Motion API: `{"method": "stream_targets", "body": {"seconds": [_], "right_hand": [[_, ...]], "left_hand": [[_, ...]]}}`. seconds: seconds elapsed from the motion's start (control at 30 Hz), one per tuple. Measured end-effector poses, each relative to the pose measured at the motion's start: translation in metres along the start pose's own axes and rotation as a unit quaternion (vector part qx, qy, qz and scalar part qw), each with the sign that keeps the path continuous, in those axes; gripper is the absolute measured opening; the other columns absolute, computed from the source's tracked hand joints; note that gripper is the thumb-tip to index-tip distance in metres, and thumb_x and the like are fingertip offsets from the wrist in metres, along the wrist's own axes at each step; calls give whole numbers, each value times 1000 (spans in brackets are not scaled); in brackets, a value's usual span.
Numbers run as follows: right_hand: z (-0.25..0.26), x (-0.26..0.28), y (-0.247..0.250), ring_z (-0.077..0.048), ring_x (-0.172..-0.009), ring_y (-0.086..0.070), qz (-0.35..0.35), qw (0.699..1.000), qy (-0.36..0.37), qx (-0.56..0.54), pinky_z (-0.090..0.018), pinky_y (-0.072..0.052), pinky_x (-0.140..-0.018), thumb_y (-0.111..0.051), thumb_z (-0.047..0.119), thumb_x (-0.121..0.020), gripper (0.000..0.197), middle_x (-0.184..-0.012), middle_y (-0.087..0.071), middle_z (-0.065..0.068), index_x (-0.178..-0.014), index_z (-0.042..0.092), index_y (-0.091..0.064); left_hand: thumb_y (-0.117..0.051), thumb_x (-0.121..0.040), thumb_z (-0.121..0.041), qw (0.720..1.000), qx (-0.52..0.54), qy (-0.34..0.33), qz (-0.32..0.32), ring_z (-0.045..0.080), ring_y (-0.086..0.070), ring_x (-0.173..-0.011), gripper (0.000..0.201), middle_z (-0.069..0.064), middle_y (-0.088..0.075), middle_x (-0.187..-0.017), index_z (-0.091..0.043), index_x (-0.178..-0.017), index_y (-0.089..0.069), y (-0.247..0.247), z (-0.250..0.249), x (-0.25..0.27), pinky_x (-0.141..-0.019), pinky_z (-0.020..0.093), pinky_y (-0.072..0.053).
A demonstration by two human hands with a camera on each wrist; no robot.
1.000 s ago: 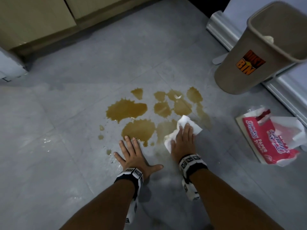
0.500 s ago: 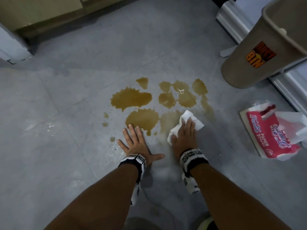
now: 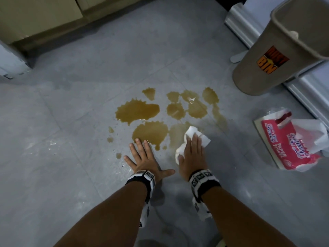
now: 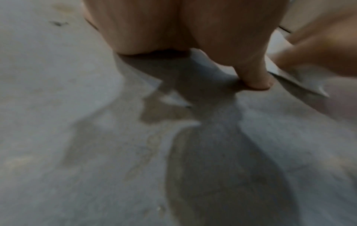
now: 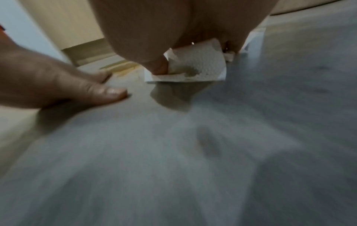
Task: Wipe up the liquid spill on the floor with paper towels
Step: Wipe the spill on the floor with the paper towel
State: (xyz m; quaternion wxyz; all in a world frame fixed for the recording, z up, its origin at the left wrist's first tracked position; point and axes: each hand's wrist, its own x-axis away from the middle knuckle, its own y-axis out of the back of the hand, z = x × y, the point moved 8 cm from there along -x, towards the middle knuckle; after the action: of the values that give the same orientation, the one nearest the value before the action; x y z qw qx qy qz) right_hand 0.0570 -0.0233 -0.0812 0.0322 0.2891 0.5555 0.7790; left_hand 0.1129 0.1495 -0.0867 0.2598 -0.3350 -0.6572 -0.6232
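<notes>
A brown liquid spill [image 3: 138, 111] lies in several puddles on the grey floor tiles. My right hand [image 3: 193, 154] presses a white paper towel [image 3: 194, 132] flat on the floor at the spill's near right edge, fingers straight on top. In the right wrist view the paper towel [image 5: 199, 68] shows a brown wet patch and curls up behind the thumb. My left hand [image 3: 144, 157] lies flat on the floor, fingers spread, with its fingertips at the near edge of a puddle [image 3: 151, 134]. In the left wrist view the left hand's thumb [image 4: 253, 73] rests on the floor.
A beige dust bin [image 3: 281, 50] stands at the far right. A red paper towel pack [image 3: 288, 148] lies open on the floor at right. Cabinet bases [image 3: 44, 20] run along the far left. Small droplets [image 3: 110, 139] dot the floor left of the spill.
My right hand has slid the paper towel a little toward me across the spill's near edge. The left hand stays flat in place.
</notes>
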Motion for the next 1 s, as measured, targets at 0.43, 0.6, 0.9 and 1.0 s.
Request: {"method": "stream_targets", "body": {"seconds": [0.43,0.6,0.9,1.0], "right_hand": [[-3,5,3,-39,-146,7,5,999,-39,-15,-48,-7,-118,-45,36,-93,82,-158,10,-22,-152,3,2],[-43,24,-3,-42,-145,-7,-1,1000,8,-5,-53,-17,-116,-23,47,-88,79,-157,-4,-26,-152,2,-11],[10,11,0,-35,-147,9,6,1000,4,-8,-46,-7,-120,-44,39,-93,84,-158,14,-18,-152,6,7],[-22,28,-4,-33,-147,6,13,999,38,-6,-49,-10,-119,-28,47,-91,79,-157,16,-15,-151,11,9]], "left_hand": [[-50,-38,-103,1000,-6,23,16,45,45,-133,167,19,55,-141,-9,-142,42,4,-1,3,-109,72,14],[-48,-39,-104,1000,-9,12,4,45,45,-133,166,19,55,-141,-8,-141,43,4,-2,2,-110,72,11],[-49,-39,-103,1000,-1,5,9,44,45,-133,167,19,55,-141,-8,-143,40,2,-1,2,-109,71,14],[-47,-40,-104,1000,-1,0,2,45,45,-132,166,20,56,-139,-7,-142,41,1,-1,1,-109,71,14]]}}
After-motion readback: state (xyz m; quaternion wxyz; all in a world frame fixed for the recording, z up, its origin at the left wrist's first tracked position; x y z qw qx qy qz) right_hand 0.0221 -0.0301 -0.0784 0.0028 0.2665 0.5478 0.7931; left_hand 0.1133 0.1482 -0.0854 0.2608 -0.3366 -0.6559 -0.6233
